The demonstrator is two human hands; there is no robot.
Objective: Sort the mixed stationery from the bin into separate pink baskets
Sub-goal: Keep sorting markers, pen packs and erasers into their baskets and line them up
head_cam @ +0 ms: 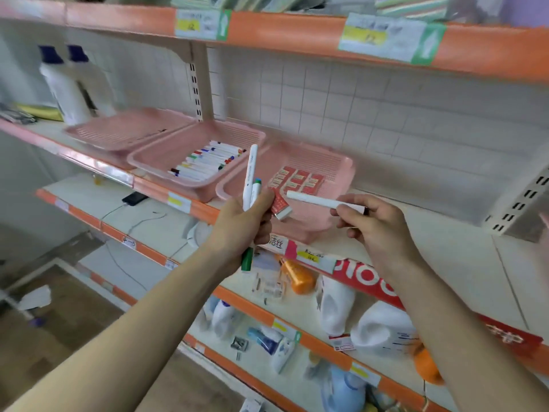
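Three pink baskets stand in a row on the shelf. The left basket looks almost bare. The middle basket holds several white markers laid side by side. The right basket holds several red erasers. My left hand grips a bunch of stationery in front of the right basket: white markers sticking up, a green cap below the fist, and a red eraser. My right hand pinches one white marker held level, pointing left.
The orange shelf edge runs just under my hands. White bottles stand at the back left of the same shelf. Lower shelves carry detergent bottles, an orange bottle and a phone on a cable.
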